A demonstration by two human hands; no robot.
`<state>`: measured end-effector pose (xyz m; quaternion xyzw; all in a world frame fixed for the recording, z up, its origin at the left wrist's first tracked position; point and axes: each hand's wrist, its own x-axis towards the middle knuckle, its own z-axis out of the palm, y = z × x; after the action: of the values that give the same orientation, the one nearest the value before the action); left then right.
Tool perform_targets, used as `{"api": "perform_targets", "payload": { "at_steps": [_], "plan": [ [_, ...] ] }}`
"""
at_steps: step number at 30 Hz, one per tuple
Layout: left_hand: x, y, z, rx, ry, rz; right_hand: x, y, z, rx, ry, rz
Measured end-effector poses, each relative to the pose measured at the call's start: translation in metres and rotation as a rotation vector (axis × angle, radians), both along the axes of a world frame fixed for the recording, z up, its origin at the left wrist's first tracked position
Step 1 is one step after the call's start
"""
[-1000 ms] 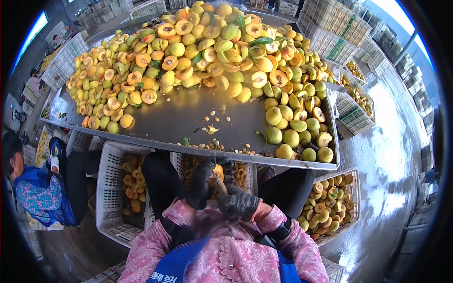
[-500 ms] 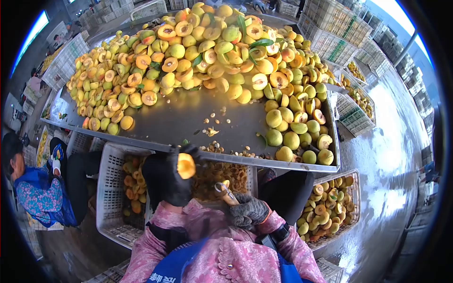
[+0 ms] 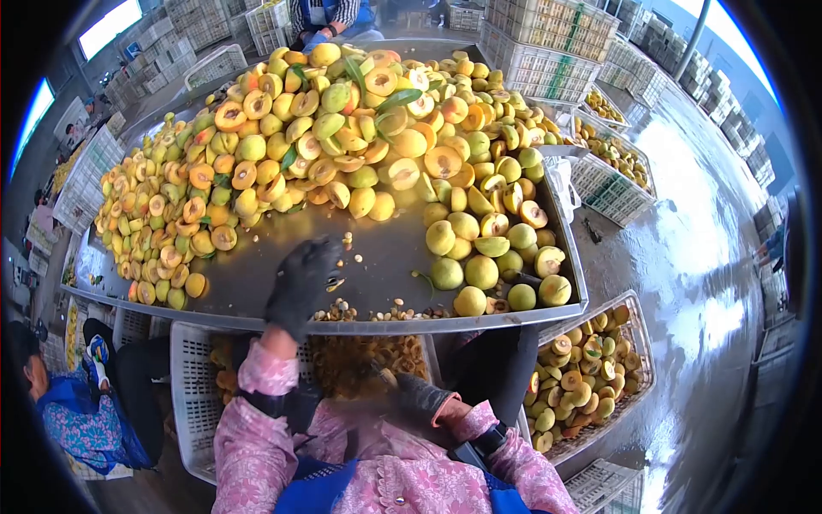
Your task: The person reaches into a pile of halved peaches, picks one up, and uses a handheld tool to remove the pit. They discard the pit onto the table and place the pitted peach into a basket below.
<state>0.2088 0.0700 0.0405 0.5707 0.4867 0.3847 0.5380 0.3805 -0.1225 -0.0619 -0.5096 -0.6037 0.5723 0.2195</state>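
Observation:
My left hand (image 3: 301, 287), in a black glove, reaches over the near edge of the metal table (image 3: 385, 270). Its fingers look stretched out beside a small yellow scrap (image 3: 336, 284) and loose pits (image 3: 342, 310); no peach shows in it. Low in front of my lap, my right hand (image 3: 421, 398) in a grey glove is closed round a pitting tool (image 3: 385, 374), whose tip is blurred. Below the table edge, a crate of brownish peach scraps (image 3: 364, 360) sits between my knees. A large heap of halved and whole yellow peaches (image 3: 342, 128) covers the table's far side.
A white crate (image 3: 193, 385) stands at my left, partly behind my arm. At my right is a crate of peach halves (image 3: 586, 377). Stacked crates (image 3: 548, 51) rise beyond the table. One co-worker (image 3: 81, 403) sits at left; another person (image 3: 334, 21) is across the table. The floor (image 3: 685, 257) looks wet.
The peach half that my left hand held is gone from it, and that hand has moved forward onto the table. My right hand keeps the tool, slightly lower. The view has shifted.

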Motion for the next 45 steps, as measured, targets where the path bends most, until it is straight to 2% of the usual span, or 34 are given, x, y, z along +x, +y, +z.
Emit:
{"api": "perform_targets", "payload": {
  "at_steps": [1, 2, 3, 4, 6, 8, 9, 10, 11, 13, 15, 16, 18, 20, 21, 23, 25, 28, 29, 31, 33, 36, 39, 41, 42, 44, 45],
  "plan": [
    [0.033, 0.019, -0.010, 0.102, 0.320, -0.147, 0.004, -0.008, -0.015, 0.074, 0.045, -0.001],
    [0.067, 0.024, -0.006, 0.115, 0.471, -0.189, 0.009, -0.015, -0.026, 0.148, 0.089, 0.001],
    [0.101, 0.028, -0.001, 0.132, 0.621, -0.236, 0.009, -0.018, -0.030, 0.113, 0.014, -0.051],
    [0.133, 0.021, 0.017, 0.057, 0.604, -0.183, 0.013, -0.019, -0.030, 0.227, -0.033, -0.047],
    [0.176, 0.033, -0.002, 0.112, 0.768, -0.237, 0.021, -0.026, -0.027, 0.450, -0.128, -0.038],
    [0.193, 0.041, -0.026, 0.041, 0.675, -0.271, 0.023, -0.034, -0.084, 0.338, -0.115, -0.069],
    [0.195, 0.045, -0.037, 0.008, 0.606, -0.249, 0.026, -0.036, -0.088, 0.359, -0.142, -0.072],
    [0.193, 0.049, -0.046, -0.025, 0.540, -0.226, 0.027, -0.035, -0.081, 0.300, -0.095, -0.120],
    [0.182, 0.049, -0.052, -0.117, 0.248, -0.283, 0.028, -0.034, -0.073, 0.243, -0.047, -0.171],
    [0.150, 0.055, -0.093, 0.070, -0.144, -0.454, 0.032, -0.025, -0.022, -0.036, 0.193, -0.346],
    [0.122, 0.037, -0.092, 0.144, -0.393, -0.502, 0.038, -0.024, -0.033, 0.051, 0.188, -0.231],
    [0.112, 0.020, -0.066, 0.120, -0.448, -0.475, 0.040, -0.018, -0.005, -0.041, 0.224, -0.232],
    [0.095, 0.003, -0.040, -0.400, -0.804, -0.274, 0.043, -0.007, 0.049, -0.225, 0.286, -0.244],
    [0.072, -0.012, -0.029, -0.576, -0.975, -0.338, 0.038, -0.001, 0.087, -0.581, 0.360, -0.421],
    [0.066, -0.022, -0.022, -0.702, -1.094, -0.291, 0.037, -0.003, 0.083, -0.526, 0.430, -0.440],
    [0.056, -0.040, -0.014, -0.784, -1.152, -0.225, 0.039, -0.005, 0.061, -0.209, 0.347, -0.287],
    [0.049, -0.057, -0.010, -0.794, -1.165, -0.192, 0.034, -0.005, 0.055, -0.168, 0.326, -0.252],
    [0.039, -0.075, -0.011, -0.595, -1.013, -0.220, 0.024, -0.003, 0.060, -0.176, 0.375, -0.265],
    [0.034, -0.081, 0.000, -0.806, -1.270, -0.202, 0.019, -0.003, 0.064, -0.171, 0.407, -0.281],
    [0.029, -0.090, 0.002, -0.537, -1.006, -0.299, 0.009, -0.003, 0.071, -0.094, 0.458, -0.300],
    [0.026, -0.099, 0.005, -0.379, -0.864, -0.337, 0.005, -0.002, 0.068, -0.043, 0.456, -0.291],
    [0.023, -0.108, 0.006, -0.294, -0.793, -0.324, 0.003, -0.004, 0.067, -0.009, 0.409, -0.255],
    [0.022, -0.112, -0.001, -0.131, -0.629, -0.325, 0.007, -0.007, 0.075, -0.114, 0.309, -0.174],
    [0.022, -0.117, 0.000, 0.053, -0.525, -0.348, 0.003, -0.005, 0.099, -0.290, 0.295, -0.221],
    [0.024, -0.119, -0.002, 0.040, -0.565, -0.316, -0.005, -0.001, 0.126, -0.411, 0.323, -0.303],
    [0.028, -0.121, -0.007, 0.013, -0.643, -0.251, -0.007, -0.002, 0.125, -0.332, 0.297, -0.281],
    [0.028, -0.121, -0.010, -0.052, -0.667, -0.226, -0.002, -0.006, 0.097, -0.133, 0.243, -0.176]
  ]
}}
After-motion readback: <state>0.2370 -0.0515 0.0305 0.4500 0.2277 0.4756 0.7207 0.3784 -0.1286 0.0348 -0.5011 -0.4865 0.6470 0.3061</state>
